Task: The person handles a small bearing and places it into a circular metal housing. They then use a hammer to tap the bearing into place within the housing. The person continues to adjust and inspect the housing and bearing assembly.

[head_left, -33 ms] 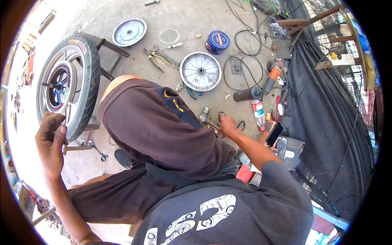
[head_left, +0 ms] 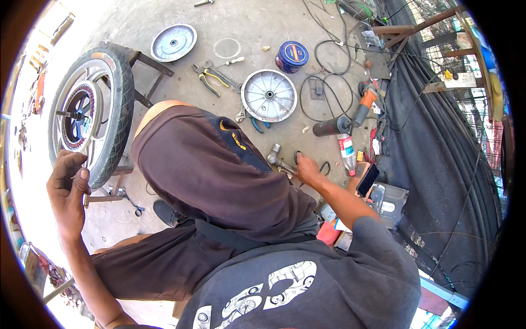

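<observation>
Beside the wheel's tyre, at the left, my left hand (head_left: pixel 68 189) is raised with its fingers curled and the thumb close to them; whatever may be between them is too small to make out. The motor wheel (head_left: pixel 118 109) stands upright there, its black tyre on a spoked rim and copper windings around the hub. Low at centre right, my right hand (head_left: pixel 308 169) is closed at black-looped scissors (head_left: pixel 324 168), whose blades are hidden. Touching or close to its fingers lies a metal hammer (head_left: pixel 275 156), its handle partly hidden by the hand.
Two round metal hub covers (head_left: pixel 269 95) lie on the concrete floor, with pliers (head_left: pixel 207 80) and an adjustable wrench nearby. A blue tub (head_left: pixel 292 56) stands behind. To the right are an angle grinder (head_left: pixel 345 123), a plastic bottle (head_left: pixel 347 152), a phone (head_left: pixel 367 180) and looping cables.
</observation>
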Motion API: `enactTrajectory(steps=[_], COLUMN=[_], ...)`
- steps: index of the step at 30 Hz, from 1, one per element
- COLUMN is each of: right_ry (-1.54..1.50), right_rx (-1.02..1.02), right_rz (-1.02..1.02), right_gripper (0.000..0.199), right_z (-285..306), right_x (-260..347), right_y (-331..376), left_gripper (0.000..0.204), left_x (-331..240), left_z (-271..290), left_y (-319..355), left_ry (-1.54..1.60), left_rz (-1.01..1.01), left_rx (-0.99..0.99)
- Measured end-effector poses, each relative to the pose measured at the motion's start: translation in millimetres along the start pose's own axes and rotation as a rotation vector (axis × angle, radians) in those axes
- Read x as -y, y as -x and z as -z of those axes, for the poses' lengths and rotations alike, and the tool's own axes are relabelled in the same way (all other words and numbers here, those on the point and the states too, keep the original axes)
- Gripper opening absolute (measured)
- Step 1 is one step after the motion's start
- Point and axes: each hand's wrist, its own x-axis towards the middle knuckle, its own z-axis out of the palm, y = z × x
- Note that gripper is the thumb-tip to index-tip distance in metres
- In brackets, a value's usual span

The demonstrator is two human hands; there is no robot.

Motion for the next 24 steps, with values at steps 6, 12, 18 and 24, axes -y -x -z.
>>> enactTrajectory(steps=[6, 12, 18, 24], right_ry=[0.148, 0.324, 0.081, 0.155], right_rx=[0.032, 0.268, 0.047, 0.152], right_rz=[-0.071, -0.133, 0.033, 0.133], right_gripper=[0.031, 0.022, 0.026, 0.036], right_z=[17.2, 30.3, 6.3, -8.3], right_x=[-38.9, -56.8, -0.6, 26.5], right_y=[32.0, 33.8, 16.2, -4.3], left_gripper=[0.022, 0.026, 0.027, 0.023], left_x=[8.7, 10.2, -1.1, -6.9], left_z=[6.3, 8.2, -0.8, 0.2], left_y=[1.7, 1.9, -3.1, -0.6], left_ry=[0.005, 0.006, 0.025, 0.054], left_rz=[0.035, 0.066, 0.049, 0.053], left_rx=[0.029, 0.041, 0.014, 0.014])
